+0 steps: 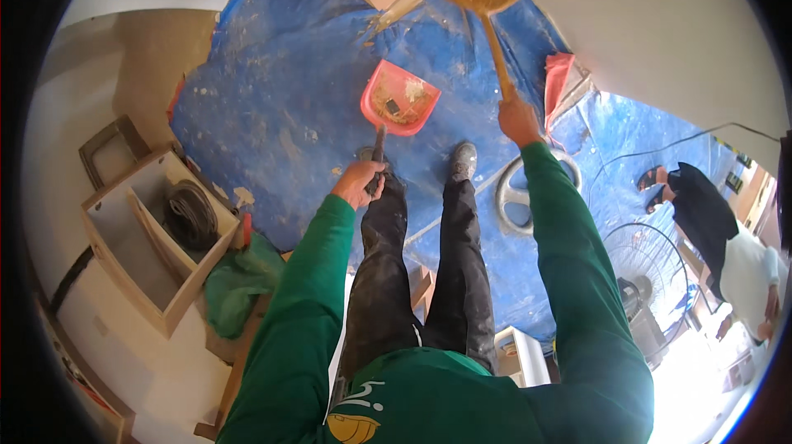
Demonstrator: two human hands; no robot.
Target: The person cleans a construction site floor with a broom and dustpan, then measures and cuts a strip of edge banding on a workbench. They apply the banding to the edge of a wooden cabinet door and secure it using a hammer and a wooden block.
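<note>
Room floor sheeted in blue tarpaulin (280,89), scuffed and flecked with pale spots.
Plain off-white wall (660,23) upper right; brown, squarish open frame (115,147) at left, beside a two-compartment wooden cabinet (139,239) with pale insides, dark coiled material (190,215) in one compartment. Right side: wire-caged fan (648,267), thin dark cable (660,150) above it. Strong white glare (685,394) lower right, washing out detail.
</note>
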